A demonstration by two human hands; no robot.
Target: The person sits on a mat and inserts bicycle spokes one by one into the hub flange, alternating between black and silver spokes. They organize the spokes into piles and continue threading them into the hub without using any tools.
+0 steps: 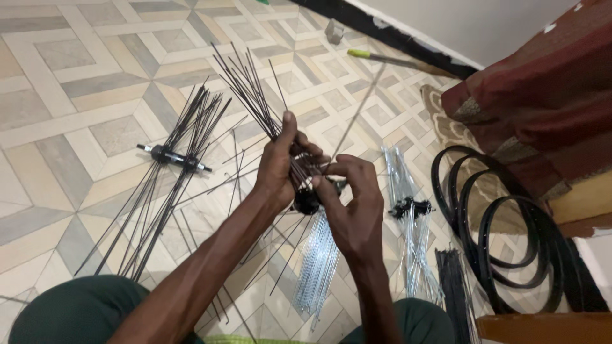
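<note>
Spokes look thin, springy; left hand clamped round the bunch near the hub, right hand pinching one

A floor of beige, grey and tan geometric tiles runs to a pale wall with a dark skirting strip, while a dark red patterned upholstered seat stands at the right over a beige patterned rug.

The hub is mostly hidden behind both hands. The black rims and the dark spokes run off the bottom edge.
</note>
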